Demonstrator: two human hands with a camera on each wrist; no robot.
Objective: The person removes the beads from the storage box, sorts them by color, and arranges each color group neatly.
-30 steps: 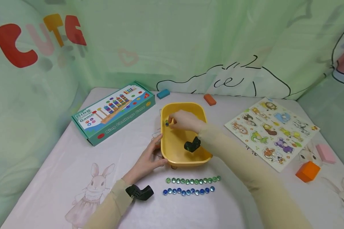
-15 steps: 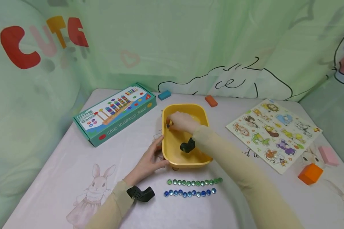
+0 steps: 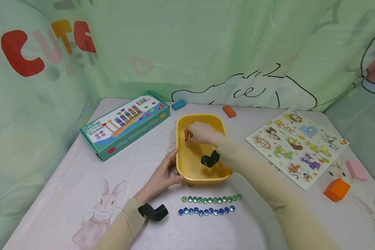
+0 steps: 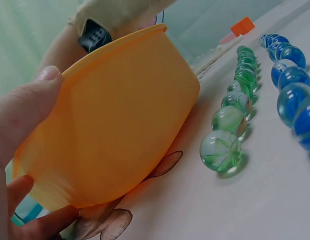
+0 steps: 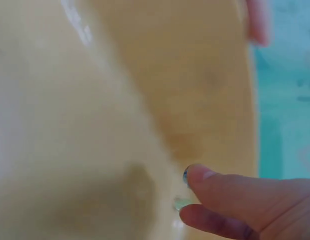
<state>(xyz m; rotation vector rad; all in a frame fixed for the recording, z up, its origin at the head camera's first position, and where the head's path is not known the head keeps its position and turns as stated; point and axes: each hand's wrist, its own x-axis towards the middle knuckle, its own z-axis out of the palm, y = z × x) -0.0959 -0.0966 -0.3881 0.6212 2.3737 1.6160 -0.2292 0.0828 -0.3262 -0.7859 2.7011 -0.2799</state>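
Observation:
The yellow plastic tub [image 3: 200,180] stands at the middle of the table. At its near left corner my left hand [image 3: 158,178] steadies it, thumb at the rim and fingers [image 4: 48,224] along the outside wall. My right hand [image 3: 201,132] reaches down inside, by the left wall, thumb and index finger close together. A blue marble [image 5: 185,176] shows at the thumb tip, and a green marble [image 5: 181,203] lies right at the gap between thumb and finger. I cannot tell whether they pinch either one. The other right fingers are hidden.
In front of the tub lie a row of several green marbles [image 3: 210,200] and a row of several blue marbles [image 3: 206,211]. A ring game box [image 3: 126,125] is at left, an animal puzzle board [image 3: 297,146] at right. Teal [image 3: 178,105], orange-red [image 3: 229,111], orange [image 3: 336,190] and pink [image 3: 356,170] blocks lie around.
The right fingertips have moved slightly toward the near side inside the tub, and the blue marble has shifted with them. The left hand stays at the corner; the marble rows have not moved.

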